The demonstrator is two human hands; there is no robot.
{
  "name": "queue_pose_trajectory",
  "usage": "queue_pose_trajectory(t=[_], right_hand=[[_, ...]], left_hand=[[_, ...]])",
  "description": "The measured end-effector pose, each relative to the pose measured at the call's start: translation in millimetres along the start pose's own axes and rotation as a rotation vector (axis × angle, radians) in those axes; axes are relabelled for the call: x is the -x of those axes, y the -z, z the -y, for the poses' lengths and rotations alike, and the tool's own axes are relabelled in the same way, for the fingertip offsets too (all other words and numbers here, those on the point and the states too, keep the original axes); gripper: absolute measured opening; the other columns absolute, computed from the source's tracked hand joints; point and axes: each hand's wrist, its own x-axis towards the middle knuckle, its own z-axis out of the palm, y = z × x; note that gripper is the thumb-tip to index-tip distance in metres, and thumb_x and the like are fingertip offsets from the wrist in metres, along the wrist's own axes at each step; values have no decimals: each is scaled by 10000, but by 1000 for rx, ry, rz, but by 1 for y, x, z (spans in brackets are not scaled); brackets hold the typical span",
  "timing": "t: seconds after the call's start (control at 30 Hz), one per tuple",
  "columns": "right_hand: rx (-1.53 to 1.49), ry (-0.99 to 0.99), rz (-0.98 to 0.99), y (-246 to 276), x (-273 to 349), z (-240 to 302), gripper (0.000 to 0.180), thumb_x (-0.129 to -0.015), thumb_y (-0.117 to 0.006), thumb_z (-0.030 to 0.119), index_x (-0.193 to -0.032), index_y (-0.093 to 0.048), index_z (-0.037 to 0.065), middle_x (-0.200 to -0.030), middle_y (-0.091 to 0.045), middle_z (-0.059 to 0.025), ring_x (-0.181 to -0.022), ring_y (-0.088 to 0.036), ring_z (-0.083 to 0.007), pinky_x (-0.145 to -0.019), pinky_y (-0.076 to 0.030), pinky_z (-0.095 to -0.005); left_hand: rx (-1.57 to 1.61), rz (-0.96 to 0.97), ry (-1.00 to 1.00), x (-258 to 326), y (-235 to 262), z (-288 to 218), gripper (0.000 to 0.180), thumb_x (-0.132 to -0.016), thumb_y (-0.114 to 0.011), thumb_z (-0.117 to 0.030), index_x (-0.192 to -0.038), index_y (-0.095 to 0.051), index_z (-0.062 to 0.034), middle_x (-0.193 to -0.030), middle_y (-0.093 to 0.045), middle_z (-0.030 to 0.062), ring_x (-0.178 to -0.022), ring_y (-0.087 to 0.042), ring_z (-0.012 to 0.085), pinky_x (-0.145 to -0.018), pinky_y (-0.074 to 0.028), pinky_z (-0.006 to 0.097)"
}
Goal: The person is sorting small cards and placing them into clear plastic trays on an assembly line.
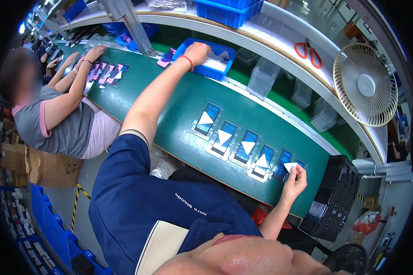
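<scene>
My left hand [196, 52], a red band at its wrist, reaches far out into a blue bin [225, 58] at the back of the green belt [170, 87]; its fingers are curled and what they hold is hidden. My right hand [294, 178] pinches a small white triangular piece [290, 166] over the last clear tray [283, 167] in a row near the belt's front edge. Several trays in that row, each with a dark blue flat item, carry a white triangle [205, 120], [224, 136], [248, 147], [262, 162].
A co-worker in a grey shirt [64, 123] sits to the left, hands on similar trays [108, 73]. Stacks of clear trays [264, 77] line the belt's far side. Red scissors [307, 51] and a fan [365, 85] are on the shelf. A black crate [332, 197] stands right.
</scene>
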Motion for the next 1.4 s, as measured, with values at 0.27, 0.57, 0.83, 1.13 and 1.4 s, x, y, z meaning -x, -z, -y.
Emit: queue_pose_trajectory(t=[0.27,0.57,0.83,1.13,1.4], right_hand=[[-36,-36,-8,-13,-7,2,121,-835,-649,25,-947,-643,-21,-749,-629,-20,-702,-559,-67,-641,-448,-213],[215,177,-115,-15,-5,18,61,-782,-700,60,-835,-679,40,-733,-659,-87,-674,-616,-188,-660,-479,-310],[752,396,-98,-9,17,23,386,-738,-733,190,-1101,-638,98,-1094,-590,-98,-1036,-528,-284,-900,-355,-423],[54,539,216,-78,13,98,295,-773,-670,10,-1066,-638,14,-980,-643,-137,-928,-596,-288,-859,-441,-388],[681,790,-71,14,-7,23,200,-776,-632,-42,-947,-688,47,-873,-668,-95,-861,-620,-265,-872,-447,-409]], left_hand=[[-208,220,-223,-40,-13,44,282,-802,-529,-81,-1022,-700,-124,-1058,-649,193,-951,-630,352,-830,-502,413],[-54,-104,-132,-26,1,34,202,-819,-580,-152,-952,-711,-75,-969,-671,180,-890,-645,339,-805,-511,398],[165,-295,-80,1,7,15,172,-787,-709,-209,-895,-742,-80,-872,-703,127,-782,-681,256,-742,-537,339],[939,-154,-559,174,-9,-192,86,-807,-685,-32,-886,-718,-29,-801,-669,81,-730,-634,153,-639,-513,277],[515,-330,-384,244,-37,-206,582,-751,-736,-275,-1260,-546,-67,-1249,-521,165,-1178,-473,347,-984,-379,461]])
